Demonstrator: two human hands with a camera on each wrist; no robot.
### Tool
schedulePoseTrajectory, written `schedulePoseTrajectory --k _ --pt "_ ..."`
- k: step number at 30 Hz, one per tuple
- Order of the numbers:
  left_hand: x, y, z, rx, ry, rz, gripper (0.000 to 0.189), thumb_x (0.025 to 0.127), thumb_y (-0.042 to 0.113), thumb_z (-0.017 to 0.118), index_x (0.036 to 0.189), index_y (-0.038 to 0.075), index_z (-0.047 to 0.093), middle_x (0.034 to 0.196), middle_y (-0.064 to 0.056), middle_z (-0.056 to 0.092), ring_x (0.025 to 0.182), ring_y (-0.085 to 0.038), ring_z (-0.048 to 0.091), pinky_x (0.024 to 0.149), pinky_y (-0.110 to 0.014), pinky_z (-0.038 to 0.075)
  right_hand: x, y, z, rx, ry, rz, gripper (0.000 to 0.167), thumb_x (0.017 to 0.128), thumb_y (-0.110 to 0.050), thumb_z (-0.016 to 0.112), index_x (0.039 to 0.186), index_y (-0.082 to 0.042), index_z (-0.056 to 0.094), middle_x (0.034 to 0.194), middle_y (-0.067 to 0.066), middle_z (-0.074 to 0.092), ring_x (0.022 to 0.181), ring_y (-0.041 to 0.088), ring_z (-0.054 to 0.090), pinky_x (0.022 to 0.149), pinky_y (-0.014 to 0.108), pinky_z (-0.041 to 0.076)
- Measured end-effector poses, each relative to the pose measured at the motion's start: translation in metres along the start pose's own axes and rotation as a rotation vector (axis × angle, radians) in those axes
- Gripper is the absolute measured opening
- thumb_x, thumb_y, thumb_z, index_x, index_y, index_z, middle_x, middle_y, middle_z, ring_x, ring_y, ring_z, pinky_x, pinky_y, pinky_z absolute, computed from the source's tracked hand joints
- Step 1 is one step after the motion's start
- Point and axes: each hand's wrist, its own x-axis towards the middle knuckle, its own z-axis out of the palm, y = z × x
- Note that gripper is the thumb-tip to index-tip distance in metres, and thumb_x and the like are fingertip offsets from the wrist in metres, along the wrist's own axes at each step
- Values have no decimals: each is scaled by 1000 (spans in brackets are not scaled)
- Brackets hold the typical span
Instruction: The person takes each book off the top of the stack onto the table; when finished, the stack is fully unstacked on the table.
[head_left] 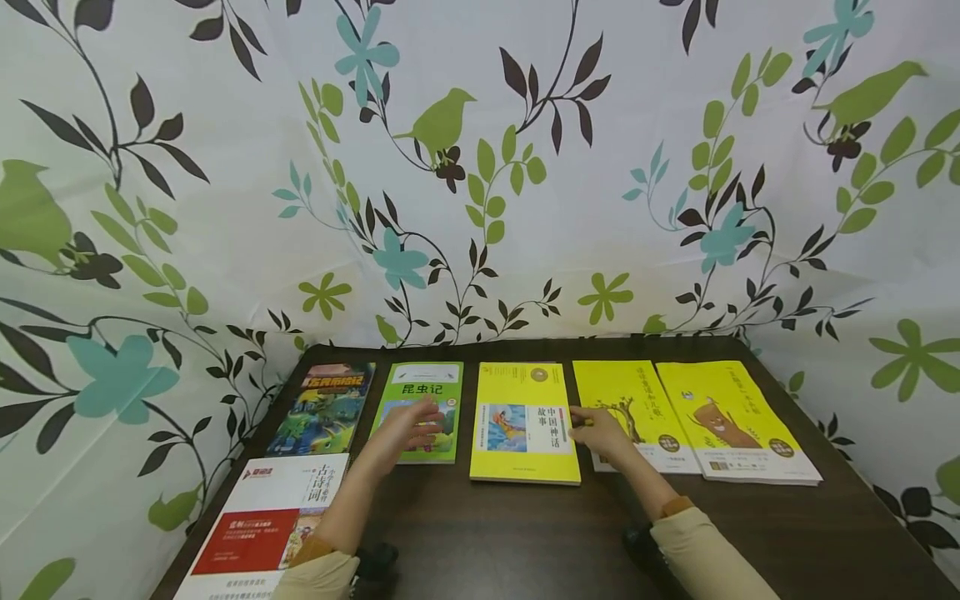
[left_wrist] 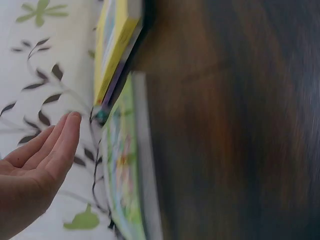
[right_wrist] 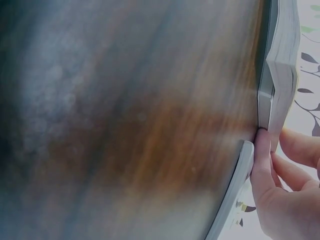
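Observation:
My right hand pinches the right edge of a yellow book with a blue picture on its cover. In the right wrist view, the thumb and fingers are at the edge of the thick page block, with another layer under it. My left hand hovers over the green book, fingers extended, holding nothing. The left wrist view shows that hand apart from the green book; a purple edge shows beneath the yellow one.
Two yellow books lie side by side at the right. A colourful comic-like book lies back left, with a white and red book in front. Patterned cloth hangs behind the dark table.

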Motion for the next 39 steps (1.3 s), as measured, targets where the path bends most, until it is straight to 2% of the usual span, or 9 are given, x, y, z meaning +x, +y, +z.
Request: schedulePoseTrajectory --k 8,15,21,24,27,30,33,36,39 --pt "18 -5 37 24 -20 -47 74 99 48 50 140 -12 42 137 -31 52 127 -43 52 103 -50 45 2 -4 -3 -11 -3 -15 53 88 -4 65 139 4 51 120 20 63 92 24 60 72 31 50" --pt "27 -10 58 42 -9 -52 64 100 39 51 134 -14 49 134 -32 53 124 -43 54 99 -49 49 2 -5 -2 -3 1 -8 53 88 -4 65 139 3 51 121 20 62 91 24 60 70 29 48" --pt "29 -12 66 79 16 -64 57 100 35 50 133 -11 53 133 -26 56 125 -42 52 99 -52 49 3 -4 0 4 0 -19 53 88 -2 64 138 5 51 119 20 62 92 25 59 71 31 49" --pt "31 -13 68 86 27 -70 56 100 33 51 132 -13 52 134 -28 54 126 -43 50 97 -55 48 3 -3 0 -11 1 -6 53 88 -3 64 139 4 51 121 20 62 95 26 60 73 33 51" --pt "33 -16 69 108 66 -90 56 99 29 54 132 -16 50 135 -31 52 125 -43 52 95 -53 50 3 -4 -1 -24 -2 15 54 88 -3 65 139 3 51 122 20 61 99 27 60 77 35 51" --pt "34 -20 70 142 111 -102 54 97 23 58 129 -20 49 126 -32 57 114 -40 61 89 -47 55 3 -5 -1 -21 -24 44 54 89 -5 64 141 2 49 123 19 61 99 26 61 80 38 53" --pt "34 -25 72 156 107 -101 46 95 16 61 122 -20 54 109 -27 65 95 -31 68 82 -40 58 3 -7 -1 -14 -54 69 54 92 -9 60 143 1 47 126 20 61 100 26 65 84 42 54" --pt "33 -27 75 163 89 -86 37 95 10 61 119 -18 56 101 -22 67 85 -23 68 76 -36 58 5 -7 0 -12 -74 79 53 95 -12 55 145 0 45 131 22 59 103 29 67 89 45 54" --pt "32 -28 77 172 113 -70 34 95 7 58 120 -16 53 101 -21 63 82 -21 62 69 -34 54 5 -7 1 -26 -70 69 51 95 -10 55 144 0 45 134 23 57 109 30 65 91 45 54"
